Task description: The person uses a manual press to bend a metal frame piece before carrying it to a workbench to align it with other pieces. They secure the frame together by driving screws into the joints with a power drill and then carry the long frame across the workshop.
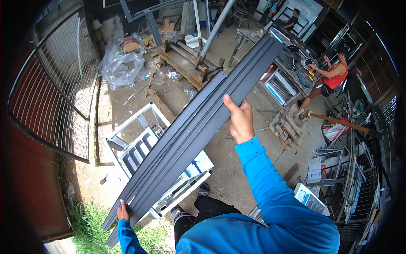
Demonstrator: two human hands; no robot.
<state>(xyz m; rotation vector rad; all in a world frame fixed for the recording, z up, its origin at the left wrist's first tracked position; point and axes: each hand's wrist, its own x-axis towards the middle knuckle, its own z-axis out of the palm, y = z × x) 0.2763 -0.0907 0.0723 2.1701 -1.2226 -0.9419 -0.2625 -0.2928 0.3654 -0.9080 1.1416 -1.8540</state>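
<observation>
Long dark grey metal profiles (186, 122) with lengthwise ridges slant across the middle of the view, from the lower left up to the upper right. At least two pieces lie together, one ending short of the other at the far end. My right hand (241, 120) is closed on their near edge past the middle, thumb on top. Close to the lower left end, my left hand (122, 211) grips them, its fingers partly hidden. Beneath the profiles stands a white metal frame (158, 110) holding a panel with rounded slots (139, 152), partly covered.
A mesh gate (55, 97) stands at left, near crumpled clear plastic (122, 70). Wooden beams (182, 67) lie ahead. At right are a worker in a red top (336, 76), a long-handled hammer (344, 122) and stacked metal scrap (359, 182). Another person (291, 20) sits farther back.
</observation>
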